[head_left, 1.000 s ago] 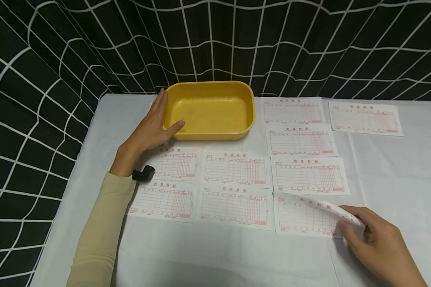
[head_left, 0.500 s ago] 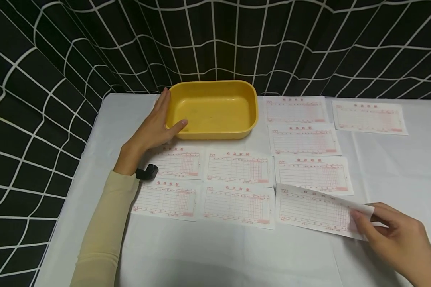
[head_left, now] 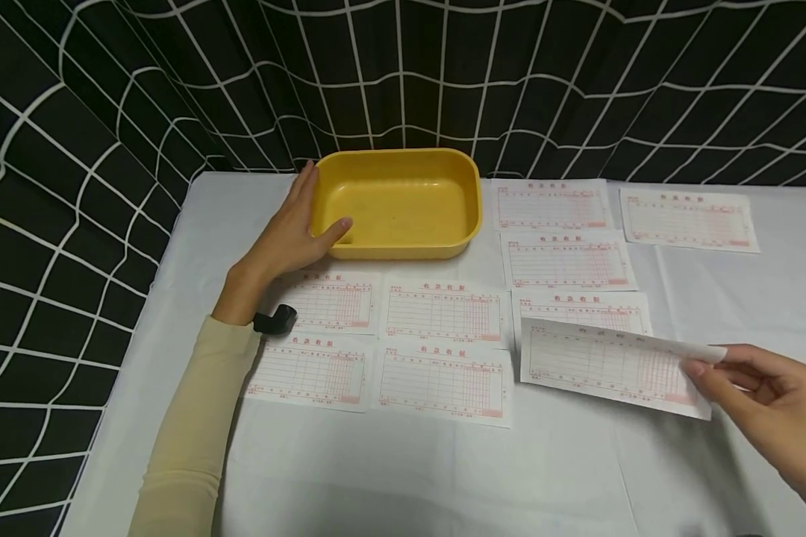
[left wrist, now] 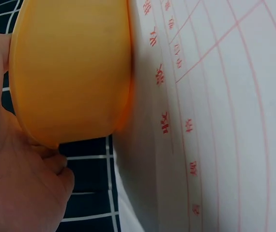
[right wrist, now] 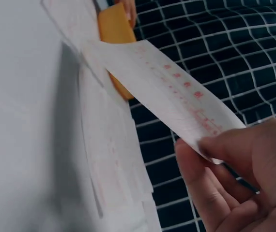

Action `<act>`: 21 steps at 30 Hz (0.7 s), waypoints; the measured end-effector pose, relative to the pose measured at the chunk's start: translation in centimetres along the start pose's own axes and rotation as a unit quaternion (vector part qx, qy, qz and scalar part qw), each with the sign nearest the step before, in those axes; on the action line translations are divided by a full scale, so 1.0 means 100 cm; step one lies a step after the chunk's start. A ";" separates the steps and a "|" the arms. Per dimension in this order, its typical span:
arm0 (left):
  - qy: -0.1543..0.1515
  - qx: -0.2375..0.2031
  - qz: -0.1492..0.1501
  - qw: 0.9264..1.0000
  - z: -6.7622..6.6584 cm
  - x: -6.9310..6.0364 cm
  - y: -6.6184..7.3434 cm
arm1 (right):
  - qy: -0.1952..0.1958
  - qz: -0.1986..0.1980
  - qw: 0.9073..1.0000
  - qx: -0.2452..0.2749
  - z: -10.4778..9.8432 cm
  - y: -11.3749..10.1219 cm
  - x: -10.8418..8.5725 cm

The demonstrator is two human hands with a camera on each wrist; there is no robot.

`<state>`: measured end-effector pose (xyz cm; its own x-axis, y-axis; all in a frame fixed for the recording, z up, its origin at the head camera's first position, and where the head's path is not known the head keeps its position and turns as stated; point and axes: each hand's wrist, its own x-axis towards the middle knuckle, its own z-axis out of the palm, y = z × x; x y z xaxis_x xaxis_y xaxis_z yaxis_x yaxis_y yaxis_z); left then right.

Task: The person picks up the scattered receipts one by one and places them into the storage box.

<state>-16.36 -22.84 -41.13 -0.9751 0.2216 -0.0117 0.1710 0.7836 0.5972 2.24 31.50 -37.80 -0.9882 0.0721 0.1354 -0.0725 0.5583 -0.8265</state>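
- backdrop [head_left: 403,67]: black with a white grid, standing behind and at the left of the white tablecloth [head_left: 389,477].
- flat slips: eight red-printed sheets on the cloth; four in two rows [head_left: 443,384], three in a column [head_left: 567,261], one at far right [head_left: 688,220]. none of these is in a hand.
- yellow tub [head_left: 396,216]: upright, beyond the left rows.
- held slip [head_left: 604,365]: raised at its right end, bowed, overlapping the column's nearest slip in the head view; contact at its left end cannot be told.
- left hand [head_left: 289,239]: spread wide against the tub's left end, thumb over the near rim.
- right hand [head_left: 772,395]: pinching the held slip's right edge, thumb against fingers.
- progress, judged: one slip in handling, not yet released; eight left lying flat, all outside the tub.
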 end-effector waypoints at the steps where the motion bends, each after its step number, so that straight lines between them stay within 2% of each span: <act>1: 0.000 0.000 0.000 1.000 0.001 0.000 0.000 | 0.003 -0.002 1.000 0.007 0.001 -0.001 0.003; 3: -0.002 -0.001 0.000 1.000 0.001 0.001 0.000 | 0.016 0.003 1.000 0.021 0.003 -0.004 0.009; 6: -0.002 -0.002 0.001 1.000 0.002 0.003 0.000 | 0.020 0.009 0.996 0.081 0.008 -0.010 0.020; 9: -0.004 -0.002 0.000 1.000 0.004 0.004 0.000 | 0.006 0.021 0.985 0.171 0.013 -0.015 0.032; 12: -0.007 -0.001 -0.004 1.000 0.005 0.005 0.001 | -0.013 0.033 0.973 0.229 0.021 -0.021 0.045; 17: -0.016 0.004 -0.004 1.000 0.005 0.005 0.003 | -0.040 0.053 0.969 0.237 0.037 -0.036 0.067; 20: -0.014 0.008 -0.008 1.000 0.003 0.004 0.003 | -0.058 0.061 0.973 0.217 0.049 -0.046 0.083; 21: -0.012 0.009 -0.009 1.000 0.003 0.003 0.003 | -0.063 0.062 0.976 0.197 0.053 -0.050 0.088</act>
<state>-16.56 -22.38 -41.18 -0.9743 0.2213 -0.0425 0.1558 0.7977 0.5826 -6.84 24.95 -35.33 -0.9996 0.0029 -0.0268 0.0268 0.1880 -0.9818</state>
